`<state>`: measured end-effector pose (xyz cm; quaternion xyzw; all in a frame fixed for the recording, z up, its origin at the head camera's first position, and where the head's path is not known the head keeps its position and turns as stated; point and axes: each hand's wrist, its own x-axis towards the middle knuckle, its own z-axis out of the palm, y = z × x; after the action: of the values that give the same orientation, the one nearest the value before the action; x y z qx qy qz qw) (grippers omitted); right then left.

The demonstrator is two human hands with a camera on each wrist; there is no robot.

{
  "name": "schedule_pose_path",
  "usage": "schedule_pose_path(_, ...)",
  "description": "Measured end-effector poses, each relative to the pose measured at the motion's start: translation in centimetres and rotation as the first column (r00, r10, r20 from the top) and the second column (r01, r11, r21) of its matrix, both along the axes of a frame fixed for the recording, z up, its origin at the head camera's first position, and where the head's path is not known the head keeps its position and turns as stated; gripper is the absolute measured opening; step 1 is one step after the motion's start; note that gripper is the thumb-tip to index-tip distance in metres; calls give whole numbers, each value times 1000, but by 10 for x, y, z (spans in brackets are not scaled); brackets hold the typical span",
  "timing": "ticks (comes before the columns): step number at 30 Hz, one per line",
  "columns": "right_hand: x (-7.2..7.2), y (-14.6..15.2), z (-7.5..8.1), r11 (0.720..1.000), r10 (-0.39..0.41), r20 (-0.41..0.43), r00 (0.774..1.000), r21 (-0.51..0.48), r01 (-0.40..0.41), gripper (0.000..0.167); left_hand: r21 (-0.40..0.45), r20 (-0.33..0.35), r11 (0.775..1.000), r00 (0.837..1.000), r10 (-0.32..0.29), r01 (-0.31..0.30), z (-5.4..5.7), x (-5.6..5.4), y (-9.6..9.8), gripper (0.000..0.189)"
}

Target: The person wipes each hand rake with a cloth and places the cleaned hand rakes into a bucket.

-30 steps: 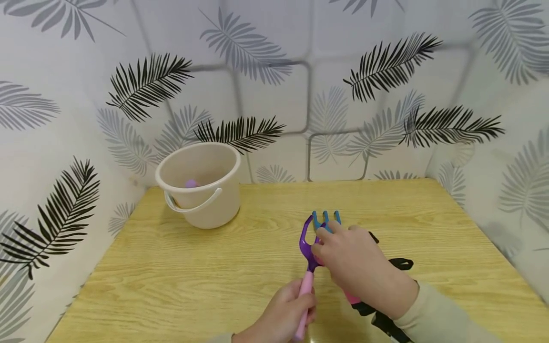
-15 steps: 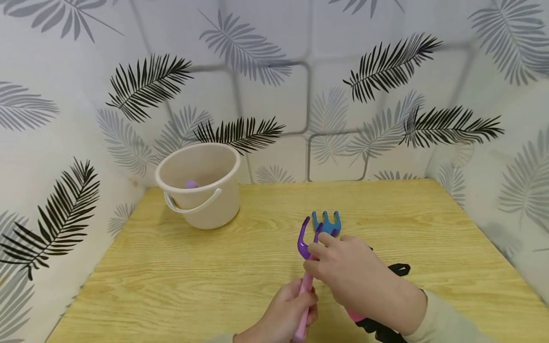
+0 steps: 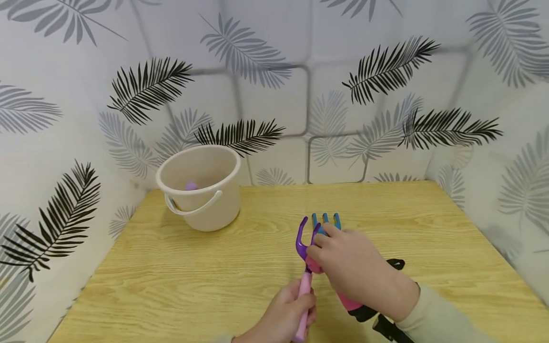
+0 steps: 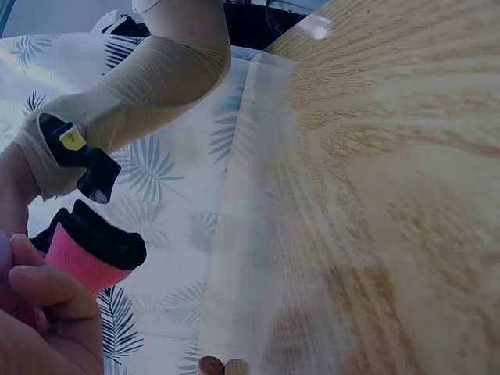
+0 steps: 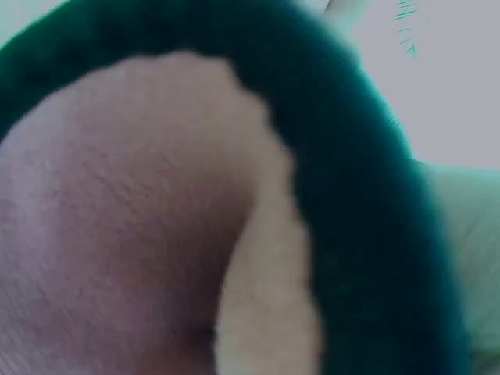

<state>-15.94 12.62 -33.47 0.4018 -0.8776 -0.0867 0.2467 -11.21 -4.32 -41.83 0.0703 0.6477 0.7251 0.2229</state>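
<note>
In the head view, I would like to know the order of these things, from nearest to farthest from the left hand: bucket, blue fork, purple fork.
From the left hand:
1. Purple fork: nearest, held in this hand by its pink handle.
2. Blue fork: ahead, slightly right, partly hidden.
3. Bucket: farthest, ahead and left.

The table [image 3: 180,281] has a yellow wood-grain top; an off-white bucket [image 3: 218,209] stands upright towards its far left corner, a partly hidden blue pronged tool [image 3: 325,218] lies right of centre.
</note>
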Motion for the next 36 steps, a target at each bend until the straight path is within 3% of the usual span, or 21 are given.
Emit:
schedule_pose_path(4,-7,2,0,999,-39,22,999,7,39,26,-5,2,1000,1000,-16,16,-1,2,0,6)
schedule_pose_path(10,-3,0,4,998,59,38,998,34,-61,19,-18,15,1000,1000,21,-21,1,0,0,12)
schedule_pose_path(18,6,-4,8,996,80,36,996,43,-81,23,-36,-3,999,1000,12,-12,0,-8,-1,11)
schedule_pose_path(28,-17,-8,0,1000,-17,-3,1000,17,17,20,-61,-73,998,997,-21,17,-3,-3,3,5)
schedule_pose_path(32,-20,-12,-2,1000,6,-46,999,-8,-7,22,-68,-54,996,996,-67,63,-1,-4,0,8)
schedule_pose_path(36,-19,-14,-1,1000,-1,-29,1000,29,2,23,-61,-21,995,997,-77,75,2,-7,-4,11)
